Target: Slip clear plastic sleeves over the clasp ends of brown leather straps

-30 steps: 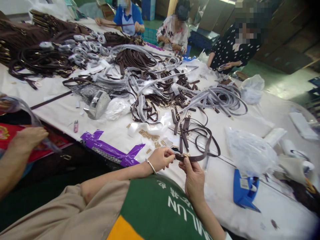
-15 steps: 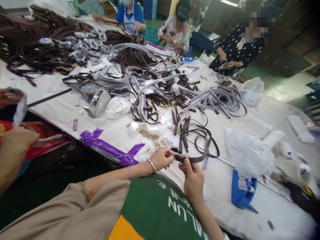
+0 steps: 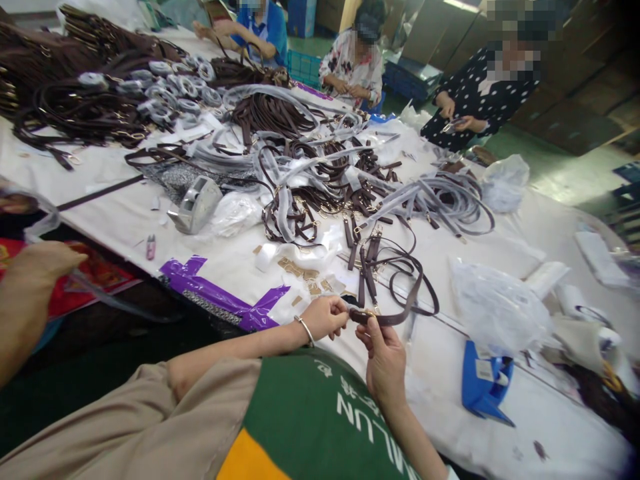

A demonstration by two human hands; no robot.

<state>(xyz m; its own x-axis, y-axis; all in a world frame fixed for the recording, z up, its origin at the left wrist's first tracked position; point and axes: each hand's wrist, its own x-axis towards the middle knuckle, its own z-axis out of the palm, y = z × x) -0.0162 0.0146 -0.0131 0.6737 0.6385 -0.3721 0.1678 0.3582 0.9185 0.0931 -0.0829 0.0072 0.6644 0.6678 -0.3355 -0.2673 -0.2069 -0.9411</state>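
Observation:
A dark brown strap (image 3: 395, 319) with a gold-coloured buckle lies across in front of me, its long end looping back over the table. My right hand (image 3: 386, 363) pinches it between thumb and fingers near the buckle. Just left of the strap's tip, my left hand (image 3: 325, 319), a bangle on its wrist, has thumb and fingertips pressed together. A small greyish bit shows by those fingertips, too small to name. Beyond the hands lie short brown straps with metal clasps (image 3: 369, 277) and cut brown card pieces (image 3: 305, 270).
Piles of straps (image 3: 273, 117) cover the table's middle and far left. A grey tape dispenser (image 3: 196, 205), a blue tape dispenser (image 3: 487, 383) and a clear plastic bag (image 3: 500, 303) lie around. Purple tape (image 3: 220, 297) marks the near edge. Co-workers sit across; another person's hand (image 3: 43, 267) is at left.
My hands and the strap stay almost in place. The neighbour's hand at left has shifted slightly, with a greyish strip now trailing right. Across the table, the co-worker in blue has moved both arms.

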